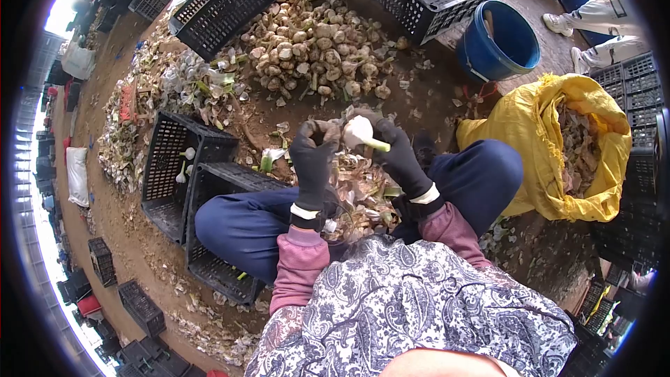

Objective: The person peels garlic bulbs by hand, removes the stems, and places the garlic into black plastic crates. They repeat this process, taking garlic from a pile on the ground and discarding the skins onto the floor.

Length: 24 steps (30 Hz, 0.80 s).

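A peeled white garlic bulb (358,129) with a short, pale green cut stem is held in front of me by my right hand (400,157). That hand wears a dark glove, and its fingers close around the bulb beside the stem. My left hand (313,160), gloved too and dirty at the fingertips, is just left of the bulb with bent fingers drawn together. Whether those fingers hold a bit of skin is too small to tell. Below both hands, loose garlic skins and stem pieces (359,192) lie between my knees.
Unpeeled garlic bulbs (314,45) form a heap ahead. At left, a black crate (164,167) holds several white bulbs. A blue bucket (499,42) and a yellow sack (502,115) of skins stand at right. Another person's legs (607,17) show beyond the bucket.
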Available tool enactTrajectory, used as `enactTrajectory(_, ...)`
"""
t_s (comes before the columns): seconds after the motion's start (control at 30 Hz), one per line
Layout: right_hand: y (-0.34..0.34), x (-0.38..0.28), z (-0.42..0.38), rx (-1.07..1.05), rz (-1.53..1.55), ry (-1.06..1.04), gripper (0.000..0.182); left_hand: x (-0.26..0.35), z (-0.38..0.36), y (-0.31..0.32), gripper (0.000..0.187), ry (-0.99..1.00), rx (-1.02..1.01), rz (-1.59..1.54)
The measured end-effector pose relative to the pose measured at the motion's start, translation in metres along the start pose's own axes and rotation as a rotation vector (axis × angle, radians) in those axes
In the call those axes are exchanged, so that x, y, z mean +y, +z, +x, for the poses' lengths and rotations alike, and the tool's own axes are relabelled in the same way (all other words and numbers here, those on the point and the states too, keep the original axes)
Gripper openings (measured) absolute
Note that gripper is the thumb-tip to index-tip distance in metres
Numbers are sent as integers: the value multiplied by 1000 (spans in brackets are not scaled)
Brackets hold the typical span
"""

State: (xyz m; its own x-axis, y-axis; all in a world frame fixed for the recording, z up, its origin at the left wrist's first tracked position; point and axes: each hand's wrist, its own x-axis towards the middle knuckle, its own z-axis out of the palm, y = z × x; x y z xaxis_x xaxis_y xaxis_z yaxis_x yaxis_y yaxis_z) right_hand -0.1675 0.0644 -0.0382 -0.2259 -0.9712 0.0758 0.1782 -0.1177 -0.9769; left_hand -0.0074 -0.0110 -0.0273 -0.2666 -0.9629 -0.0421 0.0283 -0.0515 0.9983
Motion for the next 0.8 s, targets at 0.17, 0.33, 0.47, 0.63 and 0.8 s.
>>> enactTrajectory(0.17, -2, -11, 4, -6, -256, -72, 58, 1, -1, 6, 13, -21, -18, -206)
enactTrajectory(0.33, 1, 8, 4, -30, -322, -130, 59, 7, -1, 9, 12, 265, -95, 305)
enactTrajectory(0.47, 2, 2, 2, -43, -35, -26, 57, 9, 0, 2, 9, 160, -73, 211)
enactTrajectory(0.63, -5, -10, 7, -38, -267, -124, 55, 1, 3, -2, 11, -109, -29, -259)
enactTrajectory(0.8, 1, -6, 5, -77, -433, -198, 56, 7, -2, 6, 17, 15, -126, -55)
